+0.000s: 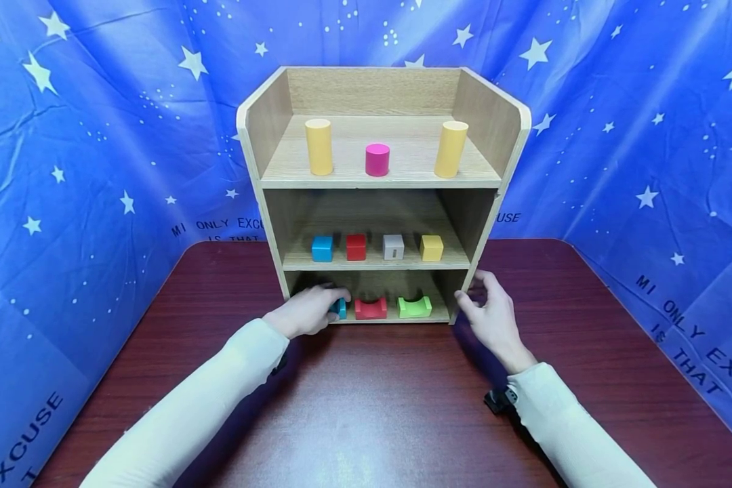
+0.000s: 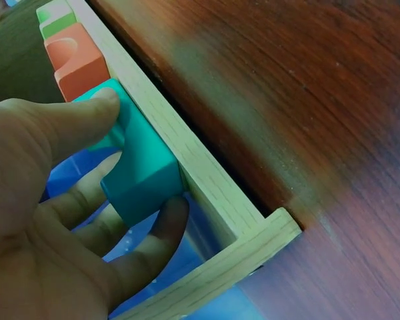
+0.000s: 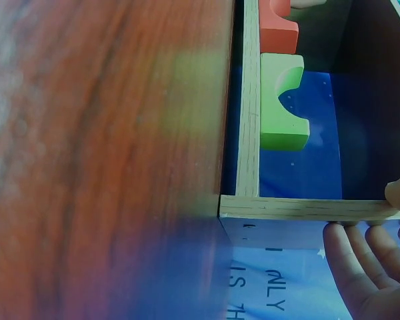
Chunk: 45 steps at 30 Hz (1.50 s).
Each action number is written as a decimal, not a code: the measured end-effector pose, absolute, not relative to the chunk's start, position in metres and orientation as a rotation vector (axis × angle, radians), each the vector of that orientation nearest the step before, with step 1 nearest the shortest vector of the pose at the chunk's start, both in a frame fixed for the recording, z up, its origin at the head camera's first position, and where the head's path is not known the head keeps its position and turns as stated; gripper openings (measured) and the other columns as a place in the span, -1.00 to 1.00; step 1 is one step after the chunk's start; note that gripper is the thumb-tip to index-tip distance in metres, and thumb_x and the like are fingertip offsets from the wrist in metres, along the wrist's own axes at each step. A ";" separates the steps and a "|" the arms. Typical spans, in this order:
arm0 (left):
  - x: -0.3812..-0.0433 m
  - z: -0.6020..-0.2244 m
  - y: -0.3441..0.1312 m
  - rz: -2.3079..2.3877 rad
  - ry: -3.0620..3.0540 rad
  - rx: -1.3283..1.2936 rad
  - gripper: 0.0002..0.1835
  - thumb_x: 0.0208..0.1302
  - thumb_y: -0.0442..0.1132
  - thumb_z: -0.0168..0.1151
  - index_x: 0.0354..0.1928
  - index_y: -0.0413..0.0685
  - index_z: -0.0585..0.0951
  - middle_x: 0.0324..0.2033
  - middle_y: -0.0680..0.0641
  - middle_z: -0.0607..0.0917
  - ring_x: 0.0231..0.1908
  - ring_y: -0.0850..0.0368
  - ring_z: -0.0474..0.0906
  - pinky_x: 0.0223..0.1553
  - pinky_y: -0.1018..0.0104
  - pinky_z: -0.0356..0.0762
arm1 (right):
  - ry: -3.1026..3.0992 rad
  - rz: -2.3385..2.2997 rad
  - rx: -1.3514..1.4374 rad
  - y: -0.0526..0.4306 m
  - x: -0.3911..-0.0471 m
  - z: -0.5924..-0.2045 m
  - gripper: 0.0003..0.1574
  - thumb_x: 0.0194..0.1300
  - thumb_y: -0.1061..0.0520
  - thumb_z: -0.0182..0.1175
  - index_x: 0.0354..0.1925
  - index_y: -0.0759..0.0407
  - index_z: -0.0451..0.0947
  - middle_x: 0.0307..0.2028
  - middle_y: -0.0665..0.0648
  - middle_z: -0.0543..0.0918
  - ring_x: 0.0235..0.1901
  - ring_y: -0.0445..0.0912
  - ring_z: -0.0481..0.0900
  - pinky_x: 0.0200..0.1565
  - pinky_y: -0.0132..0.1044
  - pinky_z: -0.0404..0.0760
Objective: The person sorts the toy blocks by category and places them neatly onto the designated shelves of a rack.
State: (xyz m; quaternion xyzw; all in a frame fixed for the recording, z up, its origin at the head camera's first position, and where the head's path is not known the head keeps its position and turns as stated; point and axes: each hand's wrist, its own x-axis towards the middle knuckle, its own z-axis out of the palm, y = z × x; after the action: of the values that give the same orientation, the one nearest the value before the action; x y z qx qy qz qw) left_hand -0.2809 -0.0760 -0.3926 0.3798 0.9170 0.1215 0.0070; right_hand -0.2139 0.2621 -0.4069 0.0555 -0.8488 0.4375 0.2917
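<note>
On the bottom level of a small wooden shelf [image 1: 378, 322], my left hand [image 1: 308, 310] grips a blue arch block [image 2: 147, 160]. Its thumb lies on the block's upper side, and the fingers curl round the outer end. Beside it on the same level stand a red arch block [image 1: 371, 309] and a green arch block [image 1: 415, 307], curved hollows upward. My right hand [image 1: 491, 315] holds the shelf's right side panel [image 3: 307, 208] low down, thumb on the inner side and fingers along the outer face.
The middle level carries a blue cube [image 1: 322, 249], a red cube [image 1: 356, 247], a grey cube [image 1: 393, 247] and a yellow cube [image 1: 431, 248]. On top stand two yellow cylinders [image 1: 320, 148] and a short pink cylinder [image 1: 377, 160]. A starry blue cloth [image 1: 97, 135] surrounds the dark red table [image 1: 372, 400].
</note>
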 end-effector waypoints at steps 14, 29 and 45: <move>-0.280 -0.394 -0.075 0.376 2.891 1.173 -0.56 0.17 -0.27 0.32 0.12 -0.01 0.51 -0.08 -0.07 0.62 -0.09 0.02 0.56 -0.06 0.11 0.51 | -2.269 1.156 0.153 0.262 -0.214 -0.406 -0.55 0.14 0.29 0.29 0.01 0.31 0.44 -0.23 0.21 0.63 -0.26 0.01 0.64 -0.30 -0.47 0.56; -0.268 -0.385 -0.078 0.312 3.022 1.172 -0.43 0.15 -0.01 0.34 0.20 0.05 0.47 0.12 -0.20 0.51 0.07 -0.13 0.50 -0.10 -0.06 0.53 | -2.271 1.148 0.150 0.262 -0.214 -0.405 -0.55 0.14 0.29 0.30 0.01 0.28 0.44 -0.23 0.20 0.63 -0.25 -0.01 0.63 -0.30 -0.45 0.57; -0.242 -0.394 -0.101 0.586 3.137 1.390 -0.56 0.15 0.01 0.34 0.01 -0.05 0.56 -0.13 0.02 0.55 -0.12 0.08 0.46 -0.03 0.15 0.44 | -2.297 1.156 0.101 0.263 -0.208 -0.402 -0.52 0.16 0.20 0.30 0.06 0.18 0.44 -0.21 0.09 0.62 -0.26 -0.21 0.59 -0.27 -0.41 0.58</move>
State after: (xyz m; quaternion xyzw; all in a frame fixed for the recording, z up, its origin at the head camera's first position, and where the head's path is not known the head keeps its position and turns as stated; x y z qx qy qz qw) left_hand -0.2420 -0.1007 -0.3937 0.3935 0.8883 0.1660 -0.1688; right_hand -0.2083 0.2628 -0.4023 0.0376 -0.8568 0.4311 0.2804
